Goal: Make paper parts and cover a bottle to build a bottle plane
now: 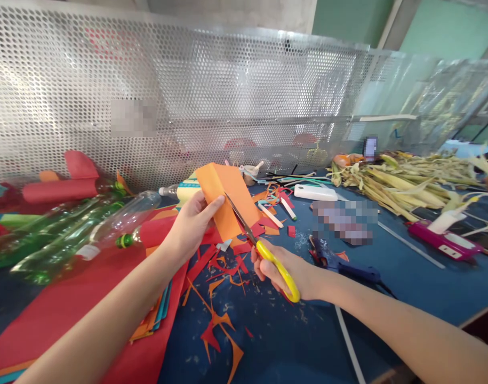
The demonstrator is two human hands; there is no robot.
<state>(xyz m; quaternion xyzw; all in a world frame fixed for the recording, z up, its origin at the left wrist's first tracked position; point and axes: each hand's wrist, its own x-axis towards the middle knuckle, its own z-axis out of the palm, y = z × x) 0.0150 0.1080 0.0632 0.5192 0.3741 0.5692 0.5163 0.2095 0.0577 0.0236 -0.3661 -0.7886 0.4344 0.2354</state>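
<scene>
My left hand (191, 221) pinches a creased sheet of orange paper (215, 186) by its left side, thumb on the near face. The paper stands tilted above the table. In my right hand (281, 269) is a pair of scissors (273, 258) with yellow handles and dark blades. The blades point up and left and lie across the orange paper; whether they have cut into it at this spot I cannot tell. Below both hands, red and orange paper scraps (220, 320) lie scattered on the blue tabletop (292, 341).
Green plastic bottles (68, 237) and a large red sheet (79, 314) lie left. Right are a blue glue gun (348, 266), a white case (316, 193), a magenta power strip (444, 240) and dried husks (391, 181). A perforated metal panel (180, 96) stands behind.
</scene>
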